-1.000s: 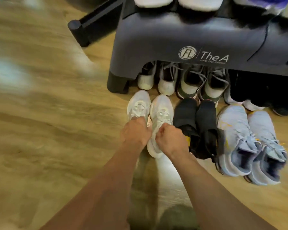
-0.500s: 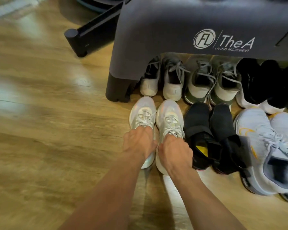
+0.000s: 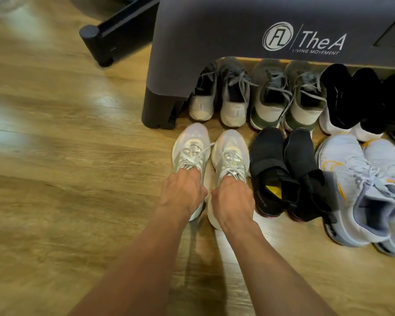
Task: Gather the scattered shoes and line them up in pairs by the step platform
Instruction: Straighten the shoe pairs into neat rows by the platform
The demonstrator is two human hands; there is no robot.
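Two hands and two forearms in view, all on the near side of the step platform (image 3: 214,30).
Left hand (image 3: 181,193): bare, with tendons and a vein raised in ridges across the back.
Right hand (image 3: 232,199): bare, same ridging.
Left forearm (image 3: 135,258) and right forearm (image 3: 271,265): bare along their whole visible length, lean, narrowing at the wrists.
Fingertips hidden.

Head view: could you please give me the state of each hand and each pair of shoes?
left hand, grips the left white sneaker at its opening.
right hand, grips the right white sneaker at its opening.
black strap shoes, upright, side by side, toes toward the step platform.
pale blue sneakers, upright, side by side.
grey sneakers, under the platform, heels outward.
olive sneakers, under the platform, heels outward.
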